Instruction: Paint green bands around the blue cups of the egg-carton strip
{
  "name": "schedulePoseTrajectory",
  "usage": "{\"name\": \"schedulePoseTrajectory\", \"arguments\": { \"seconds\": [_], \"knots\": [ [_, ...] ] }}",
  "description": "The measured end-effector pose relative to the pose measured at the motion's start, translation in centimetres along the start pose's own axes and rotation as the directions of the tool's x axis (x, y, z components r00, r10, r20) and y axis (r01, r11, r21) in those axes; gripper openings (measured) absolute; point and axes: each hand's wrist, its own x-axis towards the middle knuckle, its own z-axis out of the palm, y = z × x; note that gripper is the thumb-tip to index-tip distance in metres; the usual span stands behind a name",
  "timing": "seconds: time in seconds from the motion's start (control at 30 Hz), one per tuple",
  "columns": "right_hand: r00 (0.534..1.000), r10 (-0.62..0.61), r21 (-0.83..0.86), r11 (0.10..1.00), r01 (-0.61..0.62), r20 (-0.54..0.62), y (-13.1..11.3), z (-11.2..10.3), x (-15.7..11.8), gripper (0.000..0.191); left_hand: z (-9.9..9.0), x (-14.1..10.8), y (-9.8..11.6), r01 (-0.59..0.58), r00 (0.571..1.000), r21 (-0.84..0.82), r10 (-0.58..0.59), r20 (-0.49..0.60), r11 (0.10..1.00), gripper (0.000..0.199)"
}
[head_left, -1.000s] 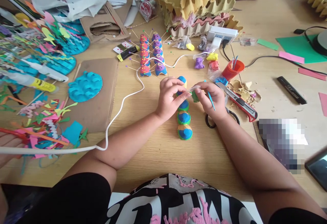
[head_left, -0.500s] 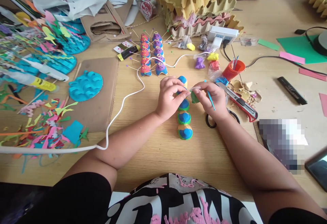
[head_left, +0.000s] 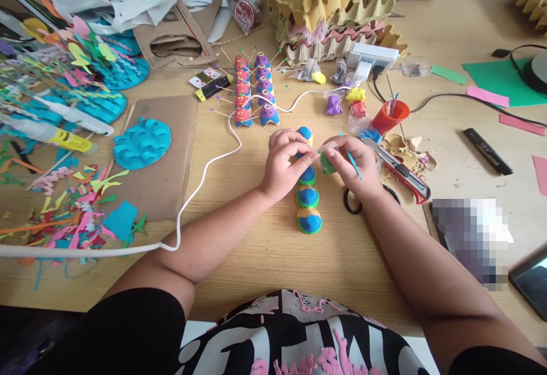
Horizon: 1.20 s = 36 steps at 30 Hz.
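The left hand (head_left: 284, 161) rests over the far part of a row of clay balls (head_left: 307, 208) that runs away from the person on the counter (head_left: 265, 255), its fingertips closed on a small clear wrapper (it looks like plastic film). Just to the right, touching this pinch, is the green clay piece (head_left: 327, 164), held in the right hand (head_left: 356, 164), which also grips a thin blue stick (head_left: 354, 165) pointing down-right.
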Motion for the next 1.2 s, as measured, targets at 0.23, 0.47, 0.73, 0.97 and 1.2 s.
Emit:
{"name": "schedulePoseTrajectory", "arguments": {
  "seconds": [0.23, 0.47, 0.73, 0.97, 1.2],
  "knots": [
    [0.994, -0.023, -0.134, 0.991, 0.009, -0.107, 0.3, -0.5, 0.2, 0.046, 0.0, 0.2, 0.3, 0.05, 0.994, -0.102, -0.059, -0.093, 0.994, 0.031],
    [0.975, -0.032, -0.409, 0.91, -0.062, -0.219, 2.0, -1.4, 0.6, 0.042, 0.3, 0.3, -0.5, 0.119, 0.965, -0.219, -0.165, -0.206, 0.969, 0.026],
    [0.957, -0.251, -0.662, 0.744, 0.096, -0.143, 2.7, -1.3, 0.7, 0.038, 0.6, 0.1, -1.5, 0.242, 0.947, -0.308, -0.293, -0.13, 0.92, 0.033],
    [0.972, -0.139, -0.601, 0.766, 0.227, 0.189, 2.2, -0.2, 0.5, 0.037, 1.3, -0.2, -1.4, 0.358, 0.912, -0.432, -0.41, -0.03, 0.828, 0.045],
    [0.971, 0.004, -0.709, 0.684, 0.171, 0.238, 1.6, 0.0, 0.5, 0.042, 1.2, -0.3, -0.6, 0.373, 0.92, -0.405, -0.391, 0.042, 0.835, 0.046]
  ]
}}
